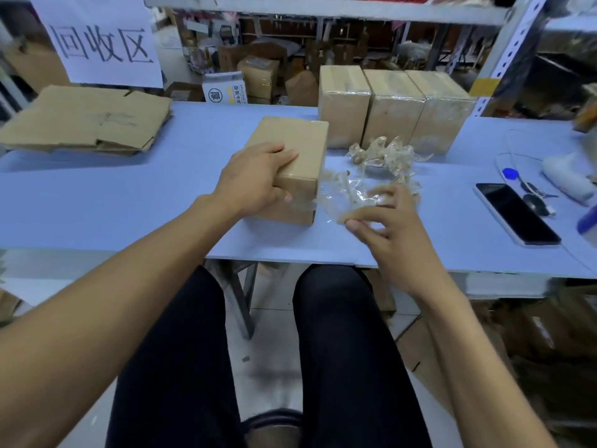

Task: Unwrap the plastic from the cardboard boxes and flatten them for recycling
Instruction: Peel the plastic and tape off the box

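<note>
A small cardboard box (pixel 298 147) lies on the blue table (pixel 129 202) in front of me. My left hand (pixel 255 177) grips its near left corner, fingers over the top and thumb on the front face. My right hand (pixel 384 226) pinches a strip of clear plastic wrap (pixel 344 194) that still runs to the box's lower right edge. A crumpled wad of removed plastic (pixel 384 155) lies just behind it. Three plastic-wrapped boxes (pixel 392 108) stand side by side at the back.
A stack of flattened cardboard (pixel 84 121) lies at the table's far left under a paper sign (pixel 100 40). A phone (pixel 517 213), keys (pixel 533 198) and a white object (pixel 565 176) sit at the right. Shelving posts and more boxes stand behind the table.
</note>
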